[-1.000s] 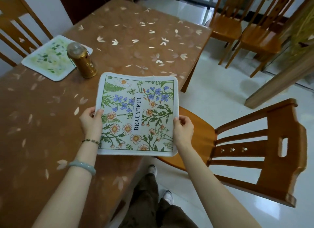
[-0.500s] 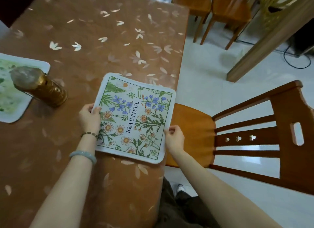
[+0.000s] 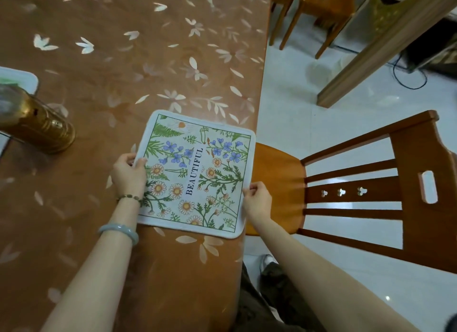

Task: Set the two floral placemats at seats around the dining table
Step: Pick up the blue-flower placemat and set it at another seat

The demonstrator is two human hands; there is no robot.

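Observation:
A square floral placemat (image 3: 197, 173) printed with daisies, blue flowers and the word BEAUTIFUL lies flat on the brown dining table (image 3: 148, 60), close to its right edge, facing a wooden chair (image 3: 371, 193). My left hand (image 3: 128, 174) pinches its left edge. My right hand (image 3: 257, 200) pinches its right edge at the table's rim. A corner of a second, green-toned placemat (image 3: 22, 78) shows at the far left, partly hidden by a gold jar.
A gold jar (image 3: 37, 126) with a clear lid stands at the table's left. More wooden chairs (image 3: 316, 13) stand on the white tile floor at the top right, beside a slanted wooden post (image 3: 385, 47). My legs and a shoe are below the table's edge.
The placemat has come down from above the table's edge and now rests flat on the table by the chair. My view has shifted right, so the second placemat is mostly out of frame.

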